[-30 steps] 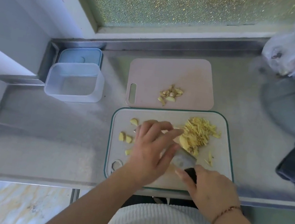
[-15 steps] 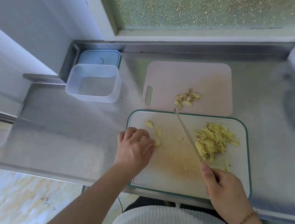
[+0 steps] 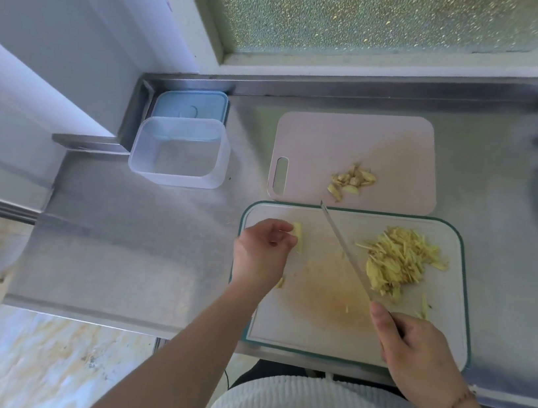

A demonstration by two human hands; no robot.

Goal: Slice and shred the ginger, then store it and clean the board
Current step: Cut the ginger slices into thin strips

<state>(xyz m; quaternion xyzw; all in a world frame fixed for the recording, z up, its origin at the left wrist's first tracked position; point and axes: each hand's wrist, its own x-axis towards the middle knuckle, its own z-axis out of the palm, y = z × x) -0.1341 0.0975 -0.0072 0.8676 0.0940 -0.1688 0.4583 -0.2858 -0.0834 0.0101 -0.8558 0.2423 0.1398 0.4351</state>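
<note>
Left hand [image 3: 262, 253] curled, fingertips pinching ginger slices [image 3: 298, 238] at the left of the green-rimmed white cutting board [image 3: 443, 332]; right hand [image 3: 419, 354] grips the knife [image 3: 345, 251], thin blade lying diagonally across it. Shredded ginger [image 3: 398, 260] piled right of blade. Beyond: pink board [image 3: 390, 144] with peelings [image 3: 351, 182], translucent rectangular container [image 3: 180, 151] before its blue lid [image 3: 189, 106], on the steel counter [image 3: 138, 237].

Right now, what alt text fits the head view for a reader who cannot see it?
A person's right hand holds a knife over a white cutting board beside shredded ginger, while the left hand gathers ginger slices. An open plastic container waits on the steel counter.
</note>
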